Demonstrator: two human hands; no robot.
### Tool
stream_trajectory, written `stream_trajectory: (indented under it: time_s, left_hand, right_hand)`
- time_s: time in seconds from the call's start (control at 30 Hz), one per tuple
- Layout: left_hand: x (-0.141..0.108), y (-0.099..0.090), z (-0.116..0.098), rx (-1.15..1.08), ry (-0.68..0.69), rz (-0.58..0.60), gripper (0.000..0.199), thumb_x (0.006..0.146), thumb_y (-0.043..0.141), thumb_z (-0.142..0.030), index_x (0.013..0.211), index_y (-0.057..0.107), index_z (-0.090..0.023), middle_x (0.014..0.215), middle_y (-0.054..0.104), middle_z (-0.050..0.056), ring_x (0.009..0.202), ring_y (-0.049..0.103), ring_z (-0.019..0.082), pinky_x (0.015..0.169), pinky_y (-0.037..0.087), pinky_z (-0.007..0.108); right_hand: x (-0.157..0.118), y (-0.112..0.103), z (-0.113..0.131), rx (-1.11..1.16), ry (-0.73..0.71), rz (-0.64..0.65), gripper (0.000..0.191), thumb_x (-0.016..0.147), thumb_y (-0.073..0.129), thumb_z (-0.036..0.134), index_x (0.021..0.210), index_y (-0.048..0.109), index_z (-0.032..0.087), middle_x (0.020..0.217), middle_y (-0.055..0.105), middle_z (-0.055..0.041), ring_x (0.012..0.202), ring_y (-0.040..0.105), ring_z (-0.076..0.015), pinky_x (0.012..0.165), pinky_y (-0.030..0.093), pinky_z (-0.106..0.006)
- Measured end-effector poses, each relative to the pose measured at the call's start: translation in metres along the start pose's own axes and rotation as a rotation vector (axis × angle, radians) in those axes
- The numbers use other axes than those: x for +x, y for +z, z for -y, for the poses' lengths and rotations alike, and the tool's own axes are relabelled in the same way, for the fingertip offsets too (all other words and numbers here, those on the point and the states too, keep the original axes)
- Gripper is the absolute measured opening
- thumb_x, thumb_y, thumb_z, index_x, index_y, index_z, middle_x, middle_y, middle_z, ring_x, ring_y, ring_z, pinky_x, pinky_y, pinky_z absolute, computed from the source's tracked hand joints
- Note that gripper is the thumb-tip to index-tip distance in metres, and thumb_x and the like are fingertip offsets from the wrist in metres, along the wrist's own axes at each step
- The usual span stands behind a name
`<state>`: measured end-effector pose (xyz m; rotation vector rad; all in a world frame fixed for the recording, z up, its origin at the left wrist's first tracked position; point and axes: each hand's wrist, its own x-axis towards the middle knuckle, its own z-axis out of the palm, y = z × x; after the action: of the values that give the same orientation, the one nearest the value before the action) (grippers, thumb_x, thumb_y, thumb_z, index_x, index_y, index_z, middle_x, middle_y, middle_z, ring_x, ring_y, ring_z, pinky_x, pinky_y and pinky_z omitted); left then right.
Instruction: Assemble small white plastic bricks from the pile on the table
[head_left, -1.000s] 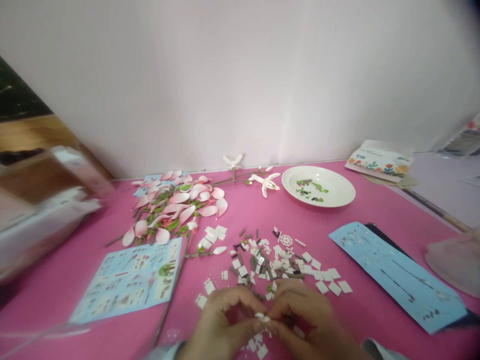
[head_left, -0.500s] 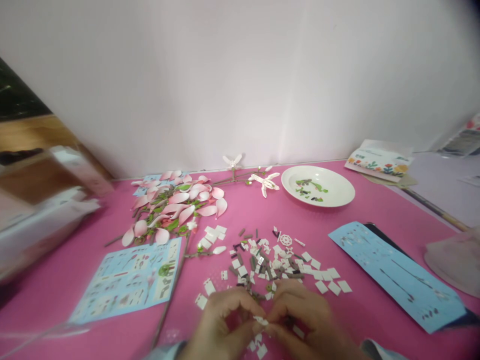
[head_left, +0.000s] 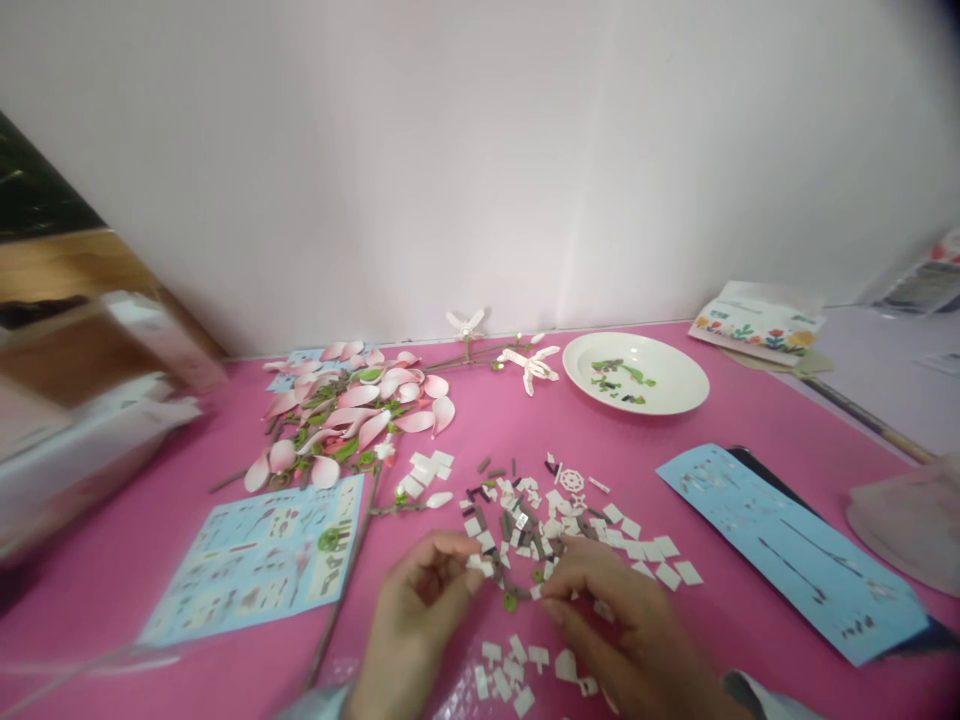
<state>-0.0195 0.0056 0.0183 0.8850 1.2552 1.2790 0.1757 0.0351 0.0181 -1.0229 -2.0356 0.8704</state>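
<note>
Low in the middle, my left hand (head_left: 424,610) pinches a small white piece (head_left: 481,565) between thumb and fingertips. My right hand (head_left: 622,620) is at the right edge of the loose pieces, thumb and index finger bent toward each other; whether anything is between them I cannot make out. Around and beyond both hands spreads a pile of small white, grey and dark pieces (head_left: 525,520). Several white tiles (head_left: 514,665) lie nearer to me, between the wrists. A green round piece (head_left: 511,602) sits between the hands.
Pink-white petals and green parts (head_left: 360,400) are heaped at left, above a blue sheet (head_left: 255,560) and beside a long brown stem (head_left: 337,610). A white plate (head_left: 675,385) holds green bits. Another blue sheet (head_left: 795,550) lies right. White flowers (head_left: 530,368) rest near the wall.
My hands have moved apart and slightly up. The white piece they were both holding together is no longer between them; a white piece is in my left fingertips. More tiles near me show.
</note>
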Motion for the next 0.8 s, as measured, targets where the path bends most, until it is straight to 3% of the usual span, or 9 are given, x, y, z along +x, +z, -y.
stream_trajectory:
  time_s: [0.13, 0.4, 0.63, 0.8]
  left_hand:
    - [0.004, -0.001, -0.002, -0.142, -0.070, -0.111, 0.015, 0.076, 0.076, -0.022, 0.088, 0.070, -0.016, 0.079, 0.070, 0.002, 0.071, 0.061, 0.014, 0.069, 0.048, 0.023]
    - [0.006, -0.002, 0.001, -0.244, -0.098, -0.124, 0.019, 0.074, 0.077, -0.021, 0.091, 0.069, -0.016, 0.069, 0.068, -0.001, 0.066, 0.061, 0.013, 0.068, 0.047, 0.023]
    - [0.005, -0.001, 0.000, -0.220, -0.125, -0.172, 0.021, 0.069, 0.080, -0.021, 0.088, 0.072, -0.016, 0.076, 0.070, 0.000, 0.067, 0.062, 0.013, 0.066, 0.048, 0.023]
    - [0.005, -0.001, 0.002, -0.147, -0.108, -0.119, 0.017, 0.071, 0.079, -0.020, 0.086, 0.074, -0.016, 0.080, 0.073, 0.003, 0.074, 0.064, 0.015, 0.071, 0.050, 0.024]
  right_hand:
    - [0.003, -0.003, 0.000, -0.005, 0.087, -0.041, 0.021, 0.095, 0.046, 0.025, 0.076, 0.055, 0.022, 0.072, 0.056, -0.0003, 0.069, 0.056, -0.0175, 0.065, 0.044, -0.030]
    - [0.007, -0.014, -0.006, -0.124, 0.097, -0.072, 0.018, 0.095, 0.046, 0.024, 0.080, 0.055, 0.022, 0.083, 0.057, -0.0031, 0.082, 0.053, -0.0216, 0.074, 0.041, -0.036]
    - [0.006, -0.017, -0.003, -0.366, 0.086, 0.128, 0.022, 0.083, 0.050, 0.004, 0.067, 0.053, 0.019, 0.074, 0.054, -0.0015, 0.073, 0.050, -0.0194, 0.068, 0.038, -0.034]
    - [0.005, -0.012, -0.007, -0.388, 0.071, 0.195, 0.025, 0.076, 0.052, -0.005, 0.067, 0.059, 0.018, 0.076, 0.055, -0.0017, 0.076, 0.050, -0.0191, 0.069, 0.037, -0.034]
